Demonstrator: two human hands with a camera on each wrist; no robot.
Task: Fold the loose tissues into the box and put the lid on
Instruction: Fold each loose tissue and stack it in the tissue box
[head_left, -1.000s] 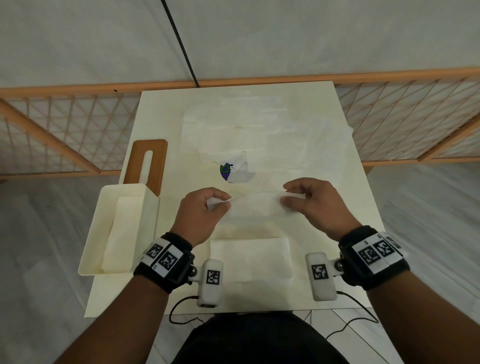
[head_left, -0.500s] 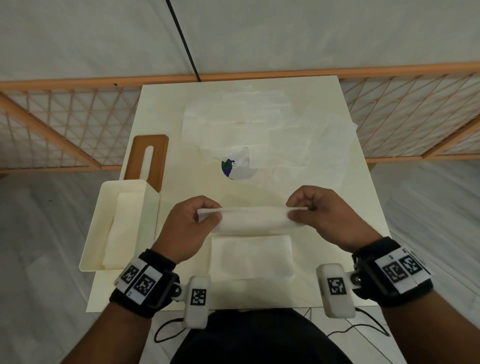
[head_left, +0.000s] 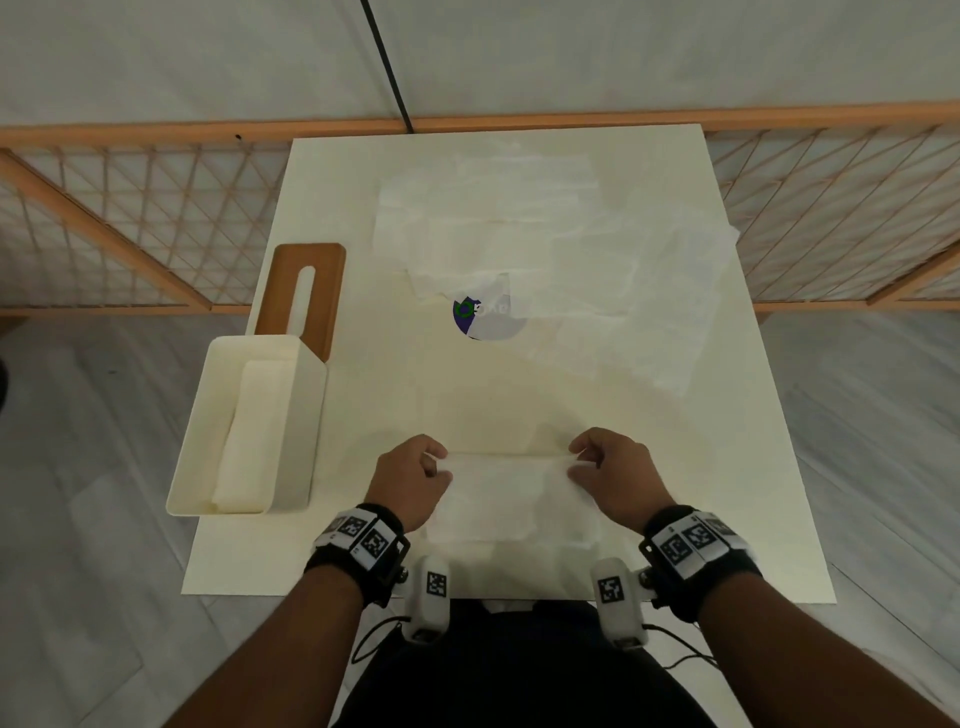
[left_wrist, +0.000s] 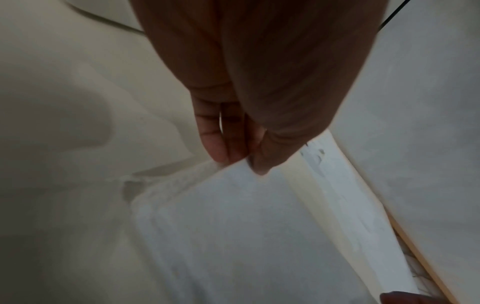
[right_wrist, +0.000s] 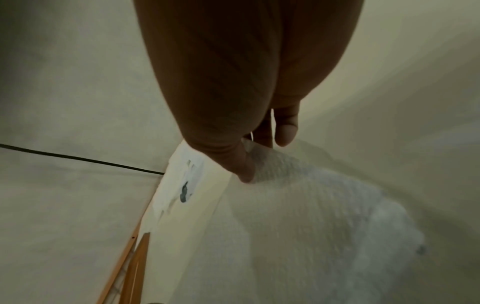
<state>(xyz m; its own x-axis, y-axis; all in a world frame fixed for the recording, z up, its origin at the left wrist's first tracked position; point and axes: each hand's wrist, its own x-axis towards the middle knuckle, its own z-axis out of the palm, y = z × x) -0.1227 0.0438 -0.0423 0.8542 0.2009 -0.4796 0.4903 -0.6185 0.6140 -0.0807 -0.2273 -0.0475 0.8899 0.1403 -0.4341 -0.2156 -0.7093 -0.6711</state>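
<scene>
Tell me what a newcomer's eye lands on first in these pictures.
First, the two hands at the table's near edge: the left hand and right hand each pinch an end of a folded tissue. Next, the open cream box at the left edge, a folded stack inside, its brown slotted lid lying just beyond. Loose tissues cover the far half.

Bare table lay between the hands and the loose tissues spread across the far half, giving open passage toward them. On the left edge the open box stood upright with the brown lid flat just behind it, blocking a low sideways sweep there. Both hands, left hand and right hand, were occupied pinching a folded tissue at the near edge.
</scene>
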